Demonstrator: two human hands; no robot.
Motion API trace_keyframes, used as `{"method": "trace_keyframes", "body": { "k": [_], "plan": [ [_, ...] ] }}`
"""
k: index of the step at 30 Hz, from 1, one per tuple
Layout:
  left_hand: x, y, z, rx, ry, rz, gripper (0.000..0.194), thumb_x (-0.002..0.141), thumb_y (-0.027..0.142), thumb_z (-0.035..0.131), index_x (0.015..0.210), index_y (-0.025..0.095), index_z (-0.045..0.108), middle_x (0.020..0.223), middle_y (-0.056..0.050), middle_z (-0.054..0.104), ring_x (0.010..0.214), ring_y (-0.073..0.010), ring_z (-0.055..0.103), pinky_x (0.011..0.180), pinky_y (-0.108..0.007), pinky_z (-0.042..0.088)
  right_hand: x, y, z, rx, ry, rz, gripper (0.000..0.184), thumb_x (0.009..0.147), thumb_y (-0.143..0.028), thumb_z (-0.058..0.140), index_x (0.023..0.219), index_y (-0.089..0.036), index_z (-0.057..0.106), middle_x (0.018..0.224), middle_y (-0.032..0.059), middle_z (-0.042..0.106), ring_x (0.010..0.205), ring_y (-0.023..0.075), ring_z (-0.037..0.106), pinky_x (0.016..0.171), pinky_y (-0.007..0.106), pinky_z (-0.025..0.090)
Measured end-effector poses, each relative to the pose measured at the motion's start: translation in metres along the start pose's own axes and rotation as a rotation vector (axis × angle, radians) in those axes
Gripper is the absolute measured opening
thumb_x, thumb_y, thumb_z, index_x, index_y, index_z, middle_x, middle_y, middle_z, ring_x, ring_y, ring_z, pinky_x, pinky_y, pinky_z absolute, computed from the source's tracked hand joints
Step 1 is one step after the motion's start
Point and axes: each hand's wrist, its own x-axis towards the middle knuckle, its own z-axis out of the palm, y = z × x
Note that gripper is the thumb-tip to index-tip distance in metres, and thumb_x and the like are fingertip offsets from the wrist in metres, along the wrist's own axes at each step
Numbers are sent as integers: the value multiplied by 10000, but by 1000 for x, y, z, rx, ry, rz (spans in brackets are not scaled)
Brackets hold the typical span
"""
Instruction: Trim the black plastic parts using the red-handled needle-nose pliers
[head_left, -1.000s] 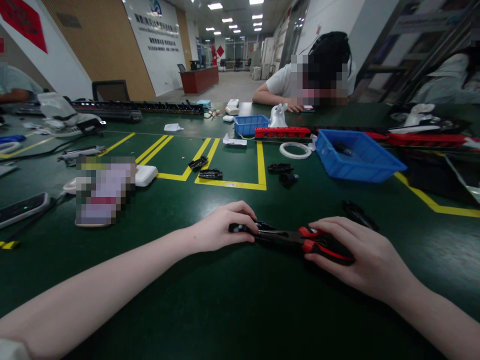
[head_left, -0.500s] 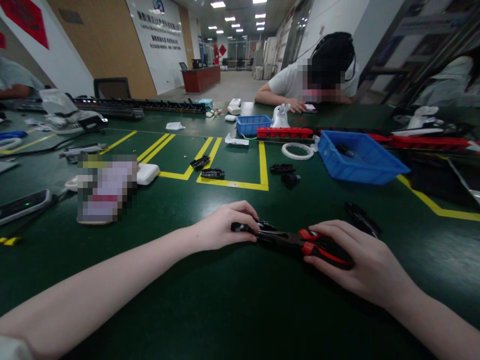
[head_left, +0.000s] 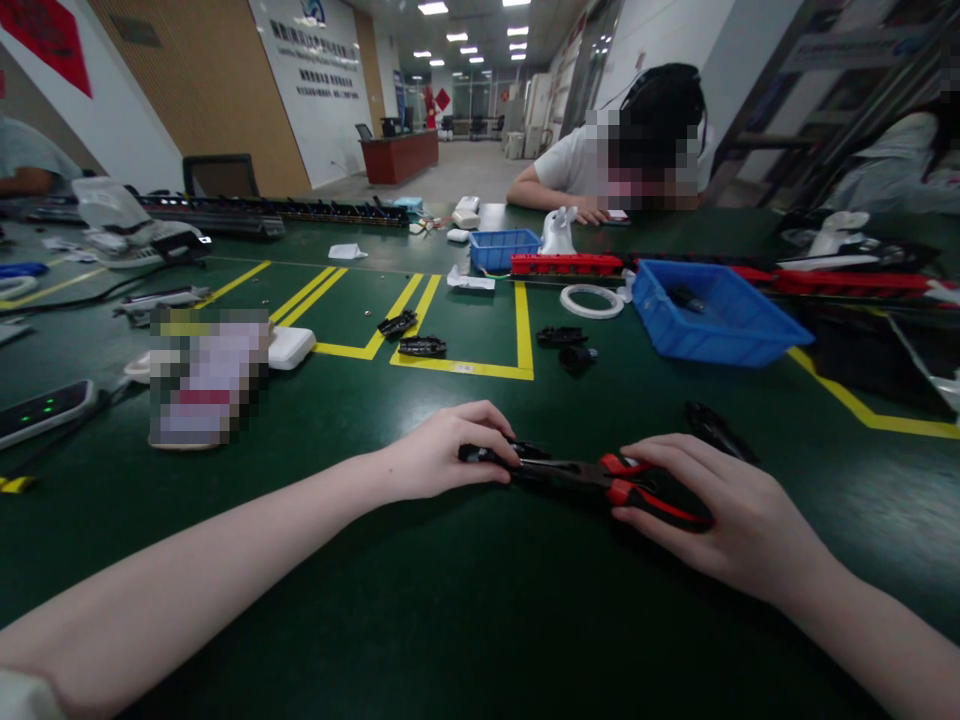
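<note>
My left hand (head_left: pixel 457 455) is closed on a slim black plastic part (head_left: pixel 478 455), its fingertips pressing it near the table surface. My right hand (head_left: pixel 712 510) wraps around the red and black handles of long-nose pliers (head_left: pixel 574 475). The pliers' jaws point left and reach the black part just beside my left fingertips; whether they grip it I cannot tell. The far end of the part is partly covered by my fingers and the jaws. Behind my right hand lies another long black part (head_left: pixel 720 430).
Beyond my hands lie black pieces (head_left: pixel 421 346) and a dark round part (head_left: pixel 576 359). A blue bin (head_left: pixel 720 320) with black items, a tape roll (head_left: pixel 591 301) and red strips (head_left: pixel 566 265) stand farther back. A phone (head_left: pixel 214 385) is at left. Across the table a person (head_left: pixel 570 160) leans forward.
Both hands keep their hold, and the pliers stay at the black part with only a slight shift. The whole view sways slightly. More green lights show on the device at far left.
</note>
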Motion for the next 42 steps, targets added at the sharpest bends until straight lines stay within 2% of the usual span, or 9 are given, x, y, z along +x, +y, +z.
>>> {"method": "trace_keyframes", "body": {
  "k": [13,29,35,42],
  "plan": [
    [1,2,1,3,21,-47,106,881,212,698,975,164,704,1147,-62,595,1071,-189,598,939,-356,500,-2,-2,9,0,-5,29,355,891,-422,620,1143,-180,559,1036,121,678,893,230,680,743,361,584],
    [1,3,1,-20,20,-59,89,880,216,698,953,174,671,1158,-53,597,1068,-189,607,922,-350,501,-5,4,7,39,-9,59,357,870,-427,636,1152,-217,574,1063,111,689,908,265,691,750,403,589],
    [1,4,1,-21,28,-44,88,873,218,700,940,169,670,1131,-53,602,1046,-185,614,933,-350,496,-2,0,4,15,1,32,345,861,-401,656,1123,-194,571,1023,113,696,876,242,693,733,367,584],
    [1,9,1,-15,41,-73,70,907,173,622,948,160,677,1128,-64,612,1042,-181,614,931,-331,491,-3,0,5,16,7,39,362,854,-404,663,1144,-205,575,1040,111,697,896,249,686,740,374,578]
  ]
}}
